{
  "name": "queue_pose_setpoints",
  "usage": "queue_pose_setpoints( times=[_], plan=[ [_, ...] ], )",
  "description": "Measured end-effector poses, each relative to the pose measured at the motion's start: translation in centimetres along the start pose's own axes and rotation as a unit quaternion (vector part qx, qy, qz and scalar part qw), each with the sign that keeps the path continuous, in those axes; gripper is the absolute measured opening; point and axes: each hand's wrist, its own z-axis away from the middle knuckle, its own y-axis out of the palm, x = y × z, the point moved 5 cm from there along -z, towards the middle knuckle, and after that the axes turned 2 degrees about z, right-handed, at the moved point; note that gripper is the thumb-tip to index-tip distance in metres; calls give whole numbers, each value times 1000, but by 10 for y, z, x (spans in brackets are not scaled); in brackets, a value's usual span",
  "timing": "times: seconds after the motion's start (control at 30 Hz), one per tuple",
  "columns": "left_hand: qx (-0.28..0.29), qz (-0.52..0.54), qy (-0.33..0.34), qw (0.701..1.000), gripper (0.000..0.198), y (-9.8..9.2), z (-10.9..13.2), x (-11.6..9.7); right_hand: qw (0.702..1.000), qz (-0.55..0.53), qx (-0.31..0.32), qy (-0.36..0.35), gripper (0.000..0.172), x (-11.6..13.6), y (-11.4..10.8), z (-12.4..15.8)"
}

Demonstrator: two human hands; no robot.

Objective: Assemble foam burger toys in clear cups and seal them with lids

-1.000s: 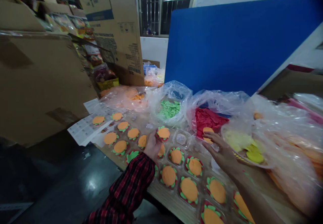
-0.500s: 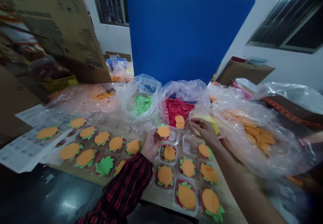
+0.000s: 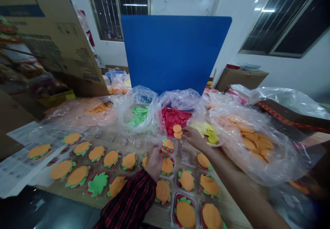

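My left hand, in a red and black plaid sleeve, rests closed on a clear plastic tray of small compartments. Its fingertips touch a stacked toy burger of orange, green and red foam pieces. My right hand, bare-armed, reaches past the tray toward two loose orange discs lying by the bag of red pieces. Its fingers are curled, and I cannot make out anything in them. Many tray compartments hold finished orange-topped stacks.
Open plastic bags line the back: green pieces, yellow pieces, orange discs at the right, more orange at the left. A blue board stands behind. Cardboard boxes rise at the left. Paper sheets overhang the table's left edge.
The view swung right and upward. My right hand moved from the yellow pieces toward the loose orange discs near the red bag. My left hand stayed by the burger stack on the tray.
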Motion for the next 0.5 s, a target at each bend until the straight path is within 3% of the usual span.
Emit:
queue_pose_setpoints(
  times=[0.13,0.23,0.33,0.5],
  plan=[
    [-22,-3,17,1000,19,-1,11,-8,999,47,4,-3,18,5,21,-27],
    [-43,-19,28,998,22,-4,9,-11,998,60,9,-11,14,11,26,-28],
    [-56,-39,28,997,23,-8,-1,-10,998,55,9,-25,14,19,20,-13],
    [-53,-54,11,997,25,-17,-18,2,999,28,-5,-44,17,21,-11,31]
  ],
)
